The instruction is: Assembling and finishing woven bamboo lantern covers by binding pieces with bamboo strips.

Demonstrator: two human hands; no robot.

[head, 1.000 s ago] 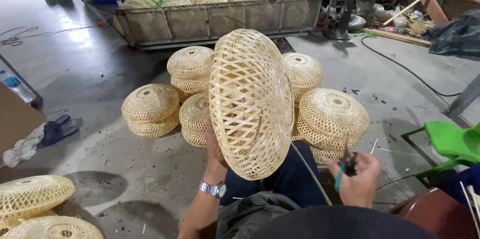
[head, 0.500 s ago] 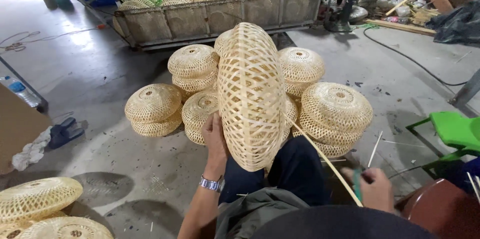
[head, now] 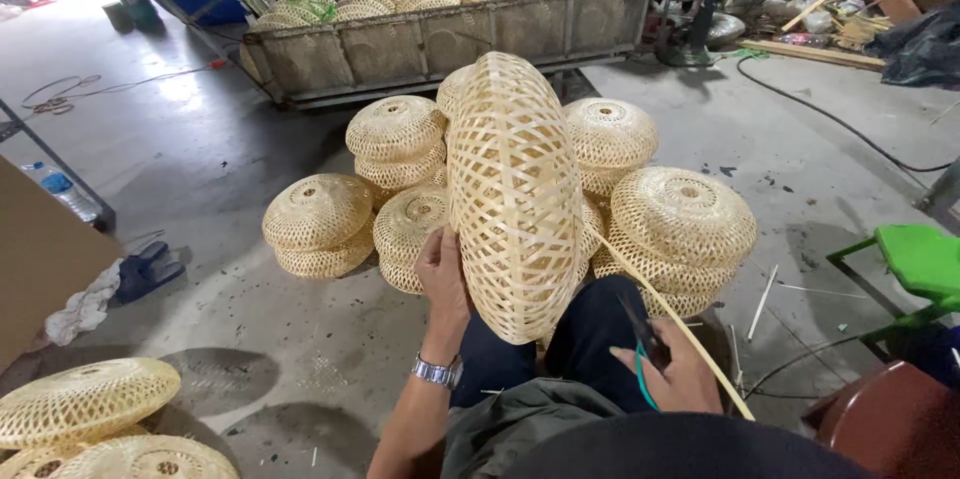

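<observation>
head view: left hand (head: 443,274) grips an upright woven basket (head: 515,194); right hand (head: 675,369) holds scissors (head: 645,339) and a bamboo strip (head: 670,324).

A pale woven bamboo basket (head: 513,194) stands on edge over the lap.

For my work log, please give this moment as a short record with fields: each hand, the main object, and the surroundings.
Left hand: left hand grips the edge of the woven bamboo basket, held upright on edge.
Right hand: right hand holds a dark tool with green handle, beside a thin bamboo strip.
Behind: stacked woven baskets on the concrete floor.
Further back: cart loaded with baskets.
Right side: green stool.
</observation>
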